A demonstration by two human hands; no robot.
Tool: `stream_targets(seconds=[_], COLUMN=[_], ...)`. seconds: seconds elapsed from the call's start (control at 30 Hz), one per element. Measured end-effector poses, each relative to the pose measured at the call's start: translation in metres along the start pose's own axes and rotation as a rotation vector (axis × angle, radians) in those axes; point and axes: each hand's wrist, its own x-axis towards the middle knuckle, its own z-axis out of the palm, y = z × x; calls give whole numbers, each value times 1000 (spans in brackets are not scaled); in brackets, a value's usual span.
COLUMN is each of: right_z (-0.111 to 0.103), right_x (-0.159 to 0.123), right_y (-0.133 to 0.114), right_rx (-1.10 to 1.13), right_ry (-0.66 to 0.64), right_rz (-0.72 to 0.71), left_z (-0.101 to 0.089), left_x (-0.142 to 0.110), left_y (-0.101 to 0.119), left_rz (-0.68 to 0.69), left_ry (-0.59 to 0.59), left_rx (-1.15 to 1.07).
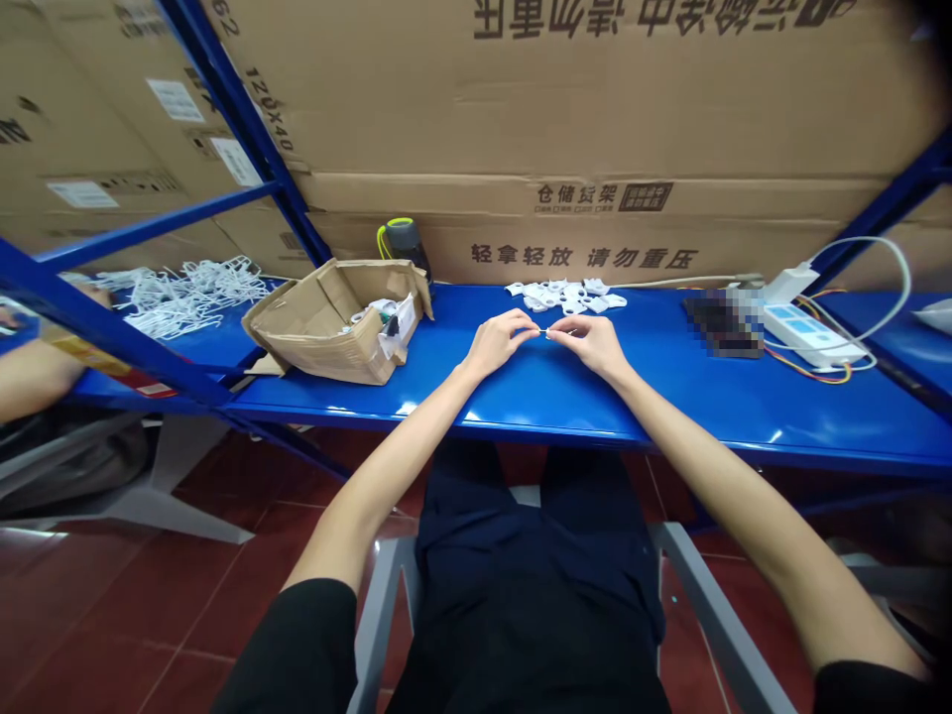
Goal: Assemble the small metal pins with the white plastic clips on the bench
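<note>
Over my feed, my left hand (500,342) and right hand (591,345) are closed in a pinch, their fingertips (534,326) gripping a small white part (548,334) above the blue shelf (521,407). Beyond them lie white plastic pieces (565,295), with a torn cardboard box (319,332) to the left and a power strip (810,334) to the right.

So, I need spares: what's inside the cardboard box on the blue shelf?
The cardboard box holds white plastic pieces and a white sheet; its flaps and walls hide whatever lies lower down.

Head-worn cam faces fwd & down at left hand (500,342), right hand (591,345), up close.
</note>
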Motion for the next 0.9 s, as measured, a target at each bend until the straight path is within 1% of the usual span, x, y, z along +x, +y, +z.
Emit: stream_targets(seconds=[0.23,0.43,0.67,0.8,0.9], right_z=[1,3,5,5,5], right_x=[0,-2,-3,-2,0], right_y=[3,2,3,6,12], right_rx=[-41,-67,-104,-160,-245], right_ry=[-12,-58,-67,-82,-109], right_rz=[-8,-34,-52,-91,-138], left_z=[1,4,4,1,-1], left_x=[-1,-1,-2,-1,-1], left_y=[-1,-3,-6,-6,-5], left_rz=[15,27,42,45,53], left_ry=[-28,-85,-116,-138,-170], left_rx=[20,87,138,169,208])
